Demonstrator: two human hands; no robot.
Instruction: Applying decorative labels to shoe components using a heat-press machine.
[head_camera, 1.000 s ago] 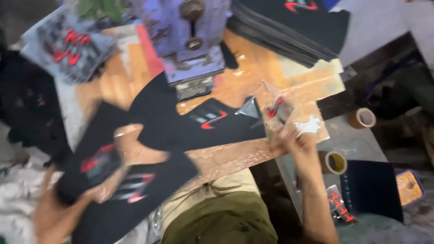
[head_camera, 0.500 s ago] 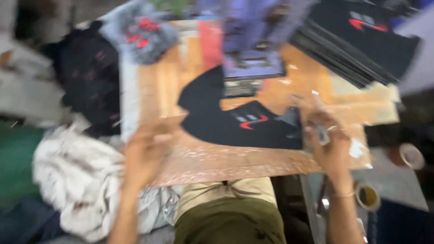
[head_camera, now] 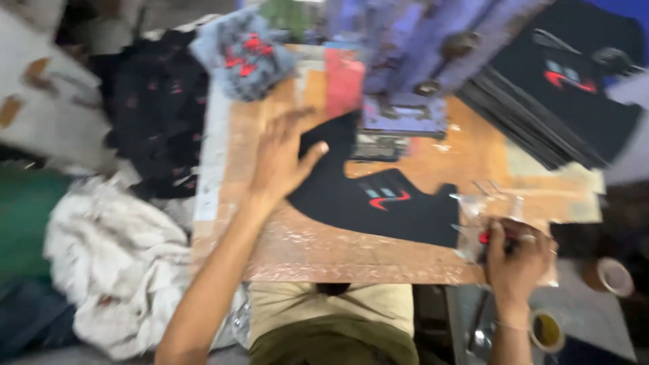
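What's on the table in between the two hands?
In the head view, a black fabric piece with a red mark lies on the wooden board between the left hand and the right hand.

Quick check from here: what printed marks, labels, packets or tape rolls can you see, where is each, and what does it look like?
Printed emblem: middle of the black cut piece under the left hand; red swoosh, grey bars.
Same emblem: top of the black stack, upper right.
Clear packet: by the right hand; red bits inside.
Tape rolls: lower right; round, brownish.
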